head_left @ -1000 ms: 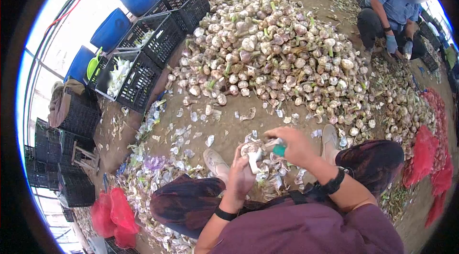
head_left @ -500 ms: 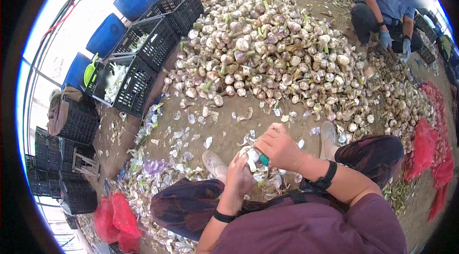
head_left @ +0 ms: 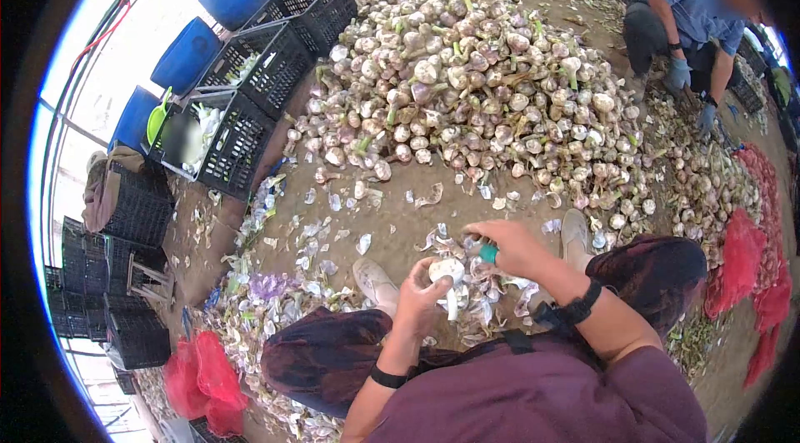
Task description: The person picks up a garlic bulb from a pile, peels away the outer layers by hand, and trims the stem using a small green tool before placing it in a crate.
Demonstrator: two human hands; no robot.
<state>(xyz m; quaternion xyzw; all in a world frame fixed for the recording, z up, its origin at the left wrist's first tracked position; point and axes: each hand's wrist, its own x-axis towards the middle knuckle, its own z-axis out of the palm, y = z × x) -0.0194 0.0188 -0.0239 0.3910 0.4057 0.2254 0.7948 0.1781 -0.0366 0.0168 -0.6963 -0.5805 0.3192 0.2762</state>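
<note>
The left hand (head_left: 421,297) has its grip closed round a bulb (head_left: 446,270) of garlic, stalk hanging down below the fingers, over the person's lap. Just right of it, the right hand (head_left: 512,247) pinches a teal-handled tool (head_left: 489,254), its tip at the bulb's top; the blade itself is hidden. The step looks like trimming or skinning this bulb. The next move calls for a steady left grip and a short, controlled cut away from the fingers. Skins (head_left: 321,239) litter the floor beyond the hands, the pile (head_left: 475,85) farther off.
</note>
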